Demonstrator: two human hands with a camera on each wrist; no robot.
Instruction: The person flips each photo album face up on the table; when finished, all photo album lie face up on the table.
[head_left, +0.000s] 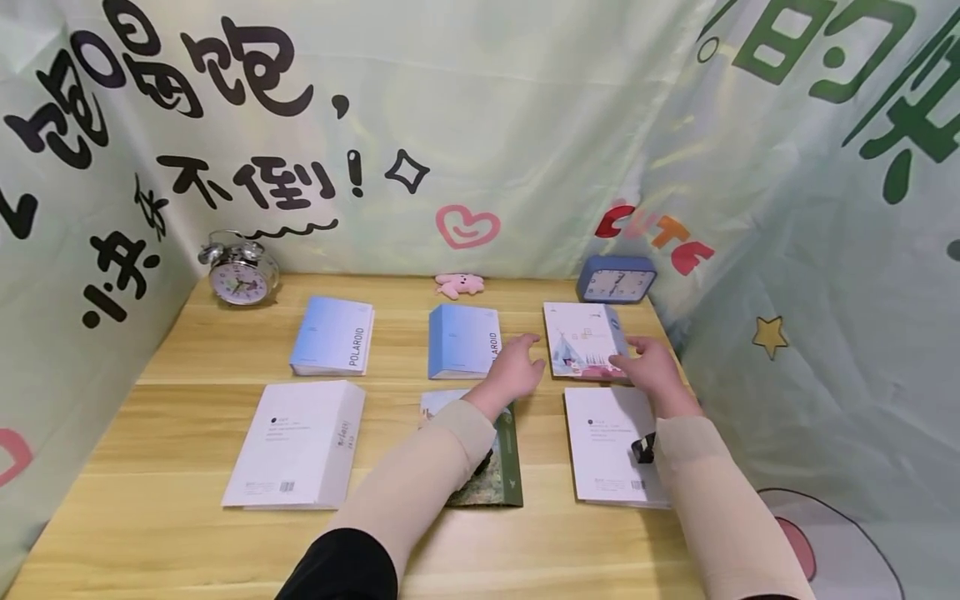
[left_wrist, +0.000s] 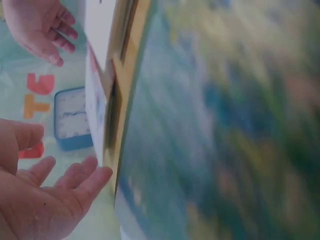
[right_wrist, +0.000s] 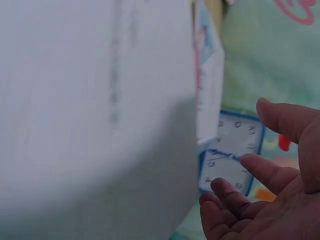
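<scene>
At the back right of the table lies a white album with a tent drawing [head_left: 585,337] and a bluish spine. My right hand [head_left: 660,375] hovers by its right edge, fingers spread; whether the thumb touches the cover I cannot tell. In the right wrist view the right hand [right_wrist: 270,185] looks empty. My left hand [head_left: 513,371] is between this album and the middle blue album [head_left: 457,337], fingers extended and empty. Below the left forearm is a painted-cover album [head_left: 506,458], partly hidden. A white album [head_left: 607,442] lies under the right wrist.
A blue Polaroid album [head_left: 330,333] and a thick white album [head_left: 288,442] lie on the left. Along the back stand a silver alarm clock [head_left: 242,279], a pink toy [head_left: 459,285] and a blue clock [head_left: 617,279]. Printed cloth [head_left: 510,125] walls the wooden table [head_left: 157,417].
</scene>
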